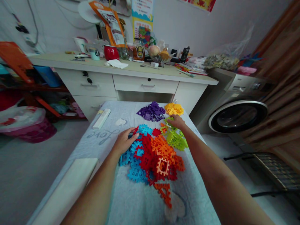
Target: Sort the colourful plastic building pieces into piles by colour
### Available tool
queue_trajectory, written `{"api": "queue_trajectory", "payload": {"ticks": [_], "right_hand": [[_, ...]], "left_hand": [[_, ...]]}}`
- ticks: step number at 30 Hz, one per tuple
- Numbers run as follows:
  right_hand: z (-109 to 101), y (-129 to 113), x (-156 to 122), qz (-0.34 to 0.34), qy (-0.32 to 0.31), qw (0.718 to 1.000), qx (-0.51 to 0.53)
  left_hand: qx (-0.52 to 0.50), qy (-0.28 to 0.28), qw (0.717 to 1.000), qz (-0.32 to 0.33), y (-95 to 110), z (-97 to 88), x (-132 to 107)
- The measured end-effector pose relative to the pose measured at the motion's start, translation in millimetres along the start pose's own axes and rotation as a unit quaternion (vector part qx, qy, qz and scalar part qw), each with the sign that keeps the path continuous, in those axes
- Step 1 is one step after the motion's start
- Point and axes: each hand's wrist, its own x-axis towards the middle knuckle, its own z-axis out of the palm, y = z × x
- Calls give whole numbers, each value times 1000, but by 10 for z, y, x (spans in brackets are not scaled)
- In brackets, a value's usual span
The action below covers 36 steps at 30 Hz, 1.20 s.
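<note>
desk (pixel 133 68): red cup (pixel 111 53), jar (pixel 138 50) | right: washing machine (pixel 234 106) | left: pink bin (pixel 38 128)

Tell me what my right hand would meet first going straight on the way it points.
The right hand would likely meet the purple pile first, beyond the green piece it seems to touch, though depth is unclear.

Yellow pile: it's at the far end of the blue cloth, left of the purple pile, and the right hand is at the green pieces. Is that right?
Not quite: in the head view, the yellow pile is right of the purple pile. It is at the far end of the blue cloth, and the right hand is at the green pieces.
</note>
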Motion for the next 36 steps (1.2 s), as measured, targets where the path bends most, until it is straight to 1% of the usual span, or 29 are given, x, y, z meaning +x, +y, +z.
{"api": "queue_trajectory", "payload": {"ticks": [3,7,10,12,14,15,16,17,18,20,22,23,25,27,30,33,36], "right_hand": [[18,-42,-96,23,18,998,-59],[-2,-33,-230,-26,0,998,-51],[-29,-20,-371,-70,-39,997,-7],[-76,-12,-492,-97,-92,990,36],[-160,9,-607,-127,-149,976,101],[-213,28,-648,-139,-166,967,136],[-268,57,-671,-144,-169,960,169],[-319,94,-673,-139,-156,959,194],[-361,141,-654,-121,-129,963,205],[-399,256,-557,-58,-54,979,187],[-360,373,-423,20,25,989,141],[-315,422,-358,50,50,991,118],[-189,483,-262,76,64,992,78],[-53,488,-231,56,49,996,50],[90,422,-293,-6,33,999,30],[121,331,-418,-41,19,998,32],[95,248,-541,-106,-18,992,67]], "left_hand": [[0,2,1000,6,7,0,3],[-1,2,1000,8,10,6,1],[0,-2,1000,13,23,3,-9],[-2,-6,1000,18,34,-3,-15],[2,-7,1000,16,44,-9,-17],[4,-7,1000,14,47,-11,-17],[6,-7,1000,13,48,-11,-15],[6,-7,1000,13,48,-11,-13],[5,-6,1000,14,46,-10,-10],[-1,-2,1000,15,37,-3,-5],[-6,5,1000,12,18,8,-1],[-8,10,1000,9,6,15,0],[-10,15,1000,0,-18,25,2],[-11,17,1000,-5,-34,30,2],[-10,11,1000,3,-36,27,5],[-4,-1,1000,10,-25,24,13],[1,-20,1000,13,-18,27,19]]}}
